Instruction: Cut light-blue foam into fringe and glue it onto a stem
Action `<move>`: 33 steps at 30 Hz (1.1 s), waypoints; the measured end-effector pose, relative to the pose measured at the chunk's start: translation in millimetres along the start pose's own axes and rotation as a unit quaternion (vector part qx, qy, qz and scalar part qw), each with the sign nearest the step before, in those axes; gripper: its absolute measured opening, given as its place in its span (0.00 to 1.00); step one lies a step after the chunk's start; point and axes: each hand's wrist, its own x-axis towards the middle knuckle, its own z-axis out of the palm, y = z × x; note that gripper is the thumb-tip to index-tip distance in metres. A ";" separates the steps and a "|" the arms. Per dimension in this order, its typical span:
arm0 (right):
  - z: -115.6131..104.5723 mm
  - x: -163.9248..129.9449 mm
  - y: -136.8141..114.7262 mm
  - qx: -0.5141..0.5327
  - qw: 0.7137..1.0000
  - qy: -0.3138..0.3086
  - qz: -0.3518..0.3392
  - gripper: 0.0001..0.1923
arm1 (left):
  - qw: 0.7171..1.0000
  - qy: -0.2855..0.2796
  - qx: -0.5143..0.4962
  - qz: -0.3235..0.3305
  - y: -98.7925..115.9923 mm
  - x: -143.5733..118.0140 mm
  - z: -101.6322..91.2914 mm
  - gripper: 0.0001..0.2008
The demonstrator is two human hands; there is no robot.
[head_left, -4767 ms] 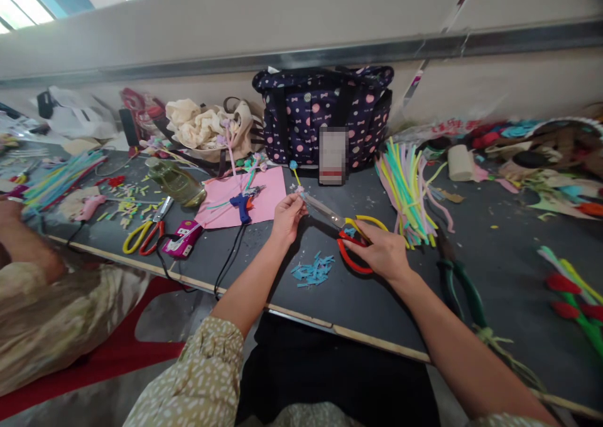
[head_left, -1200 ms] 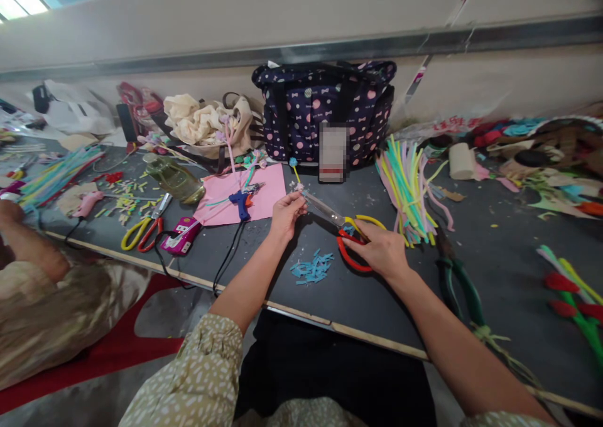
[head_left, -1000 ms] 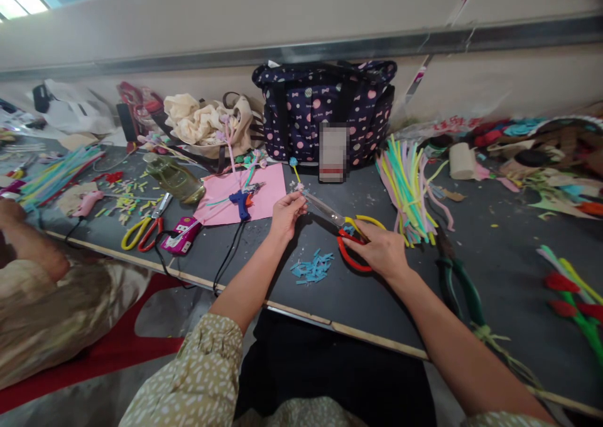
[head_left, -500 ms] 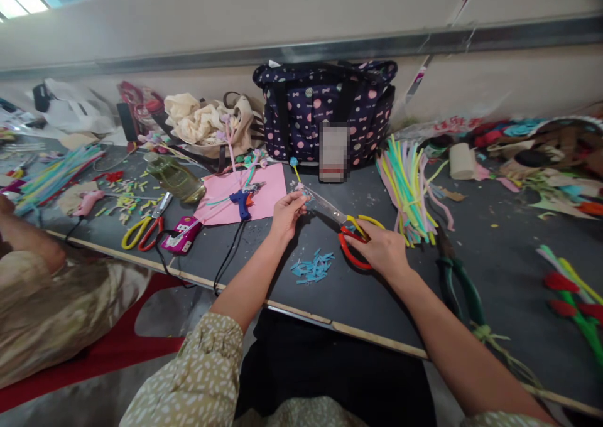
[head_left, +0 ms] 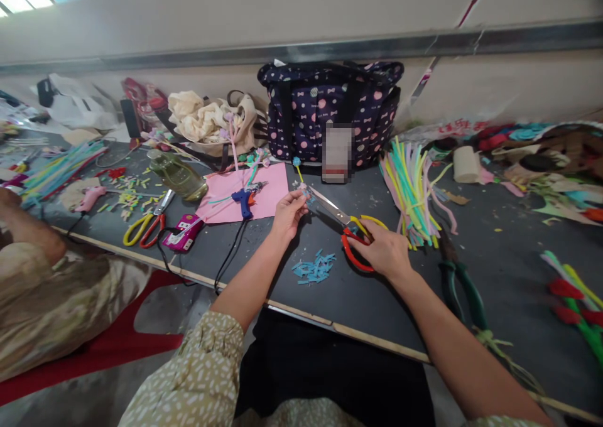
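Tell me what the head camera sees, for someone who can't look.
The right hand holds scissors, blade tips at a small piece pinched in the left hand. Blue scraps lie below on the dark table.

Dark grey table [head_left: 367, 295], pale wood front edge. On surface: pink paper sheet [head_left: 264, 194] under blue glue gun [head_left: 245, 202], blue scraps [head_left: 313, 268], pipe cleaner bundle [head_left: 409, 185], polka-dot bag [head_left: 330, 110], green pliers [head_left: 464, 289], 1 spare scissors [head_left: 146, 226].

right hand [head_left: 384, 250] gripping scissors [head_left: 346, 223], left hand [head_left: 288, 210] pinching small piece
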 end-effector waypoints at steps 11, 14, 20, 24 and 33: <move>5.3 -2.9 0.3 0.041 0.998 0.022 -0.028 0.25 | 1.000 -0.017 -0.001 0.014 -2.8 2.0 -3.1 0.21; 5.0 -3.2 0.4 0.038 0.998 0.025 -0.035 0.25 | 1.000 -0.018 0.004 0.018 -3.6 1.7 -3.0 0.21; 4.0 -2.7 0.4 0.042 0.998 0.016 -0.033 0.25 | 1.000 -0.025 0.008 0.014 -2.9 0.0 -1.3 0.21; 2.6 -2.1 -1.1 0.046 0.998 0.013 -0.031 0.25 | 1.000 -0.032 -0.001 0.002 -2.3 -0.9 -0.1 0.21; 2.3 -1.8 -1.3 0.027 0.999 0.015 -0.031 0.25 | 1.000 -0.028 -0.004 0.001 -1.0 -2.4 1.4 0.20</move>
